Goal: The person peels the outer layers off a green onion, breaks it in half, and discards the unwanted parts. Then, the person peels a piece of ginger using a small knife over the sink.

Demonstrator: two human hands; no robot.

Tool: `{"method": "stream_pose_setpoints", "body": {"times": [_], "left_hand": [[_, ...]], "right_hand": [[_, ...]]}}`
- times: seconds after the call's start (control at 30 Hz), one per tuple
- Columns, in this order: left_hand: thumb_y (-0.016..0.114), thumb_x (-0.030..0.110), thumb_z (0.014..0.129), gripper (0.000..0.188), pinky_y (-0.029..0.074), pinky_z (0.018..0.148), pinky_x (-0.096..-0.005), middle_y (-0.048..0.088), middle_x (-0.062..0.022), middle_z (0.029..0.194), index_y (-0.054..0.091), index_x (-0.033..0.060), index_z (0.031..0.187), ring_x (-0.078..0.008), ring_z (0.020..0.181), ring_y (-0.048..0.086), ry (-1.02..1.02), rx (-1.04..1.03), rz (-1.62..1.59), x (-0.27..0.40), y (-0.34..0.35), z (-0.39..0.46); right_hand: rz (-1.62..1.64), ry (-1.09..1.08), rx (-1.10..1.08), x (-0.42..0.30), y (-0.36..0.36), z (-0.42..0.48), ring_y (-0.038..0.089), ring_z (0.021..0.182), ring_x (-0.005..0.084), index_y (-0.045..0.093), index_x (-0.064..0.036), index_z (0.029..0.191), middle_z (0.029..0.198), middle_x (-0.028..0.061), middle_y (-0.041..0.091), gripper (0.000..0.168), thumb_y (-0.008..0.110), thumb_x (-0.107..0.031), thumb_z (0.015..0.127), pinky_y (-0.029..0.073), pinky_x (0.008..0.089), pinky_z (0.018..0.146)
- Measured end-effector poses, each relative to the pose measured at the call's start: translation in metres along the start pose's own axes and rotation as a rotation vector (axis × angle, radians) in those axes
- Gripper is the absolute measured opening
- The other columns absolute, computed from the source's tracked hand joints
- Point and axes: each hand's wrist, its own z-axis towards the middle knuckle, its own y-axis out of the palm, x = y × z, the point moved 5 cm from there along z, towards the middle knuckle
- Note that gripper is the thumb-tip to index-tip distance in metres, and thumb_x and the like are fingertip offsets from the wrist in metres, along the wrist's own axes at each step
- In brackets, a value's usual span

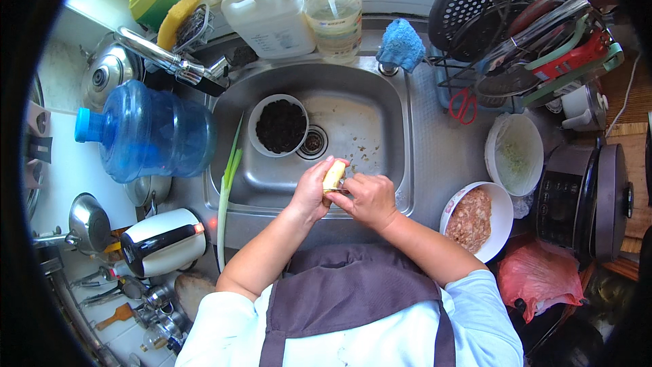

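Observation:
My left hand [309, 189] grips a pale yellow, partly peeled root [334, 176], perhaps ginger, above the near edge of the steel sink [260, 181]. Pinched in my right hand [374, 199] is a small metal blade or scraper [338, 190], held against the root; its exact kind is hidden by the fingers. Brown peel scraps [362, 150] lie scattered on the right side of the sink floor. Left of the drain [313, 142] stands a white bowl [253, 137] filled with dark, wet pieces, possibly wood ear fungus [281, 126].
A leek or large scallion [223, 204] lies along the sink's left rim, beside a blue water jug [158, 130] and a white kettle [165, 242]. To the right are a bowl of minced meat [468, 219], another white bowl [514, 155] and red scissors [463, 106]. Pump bottles [272, 23] line the back.

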Motion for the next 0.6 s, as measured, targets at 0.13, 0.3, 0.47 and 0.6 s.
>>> {"method": "stream_pose_setpoints", "body": {"times": [0.13,0.3,0.47,0.6], "left_hand": [[0.04,0.027,0.087,0.027,0.043,0.049,-0.0226,0.052,-0.0048,0.074,0.053,0.003,0.088,-0.0118,0.057,0.05,0.024,-0.044,0.024,0.006,0.0,0.0],[0.041,0.027,0.086,0.027,0.042,0.048,-0.0219,0.052,-0.0052,0.073,0.053,0.0024,0.087,-0.0118,0.056,0.049,0.039,-0.022,-0.008,0.004,0.0,0.003],[0.041,0.026,0.087,0.027,0.043,0.049,-0.0233,0.052,-0.0056,0.074,0.053,0.0021,0.088,-0.0126,0.058,0.051,0.007,-0.065,-0.021,0.001,-0.004,0.003],[0.041,0.026,0.087,0.026,0.044,0.05,-0.0244,0.052,-0.0057,0.075,0.053,0.0021,0.088,-0.0134,0.057,0.051,0.056,0.054,-0.003,0.002,0.002,-0.001]], "right_hand": [[0.047,0.063,0.13,0.004,-0.007,0.009,0.051,0.046,0.0211,0.055,-0.01,0.058,0.052,0.0036,0.049,0.034,0.061,-0.042,0.067,0.039,0.0324,0.045],[-0.005,0.004,0.092,-0.005,-0.003,0.002,0.051,0.046,0.0212,0.055,-0.01,0.059,0.053,0.0037,0.05,0.033,0.062,-0.042,0.065,0.039,0.0324,0.043],[0.056,0.036,0.119,0.003,-0.003,0.004,0.051,0.046,0.0217,0.054,-0.011,0.057,0.051,0.0036,0.05,0.034,0.061,-0.043,0.066,0.039,0.0327,0.043],[0.013,0.078,0.073,0.002,0.002,-0.001,0.051,0.045,0.0216,0.055,-0.011,0.057,0.05,0.0037,0.05,0.034,0.062,-0.043,0.066,0.039,0.0324,0.043]]}}
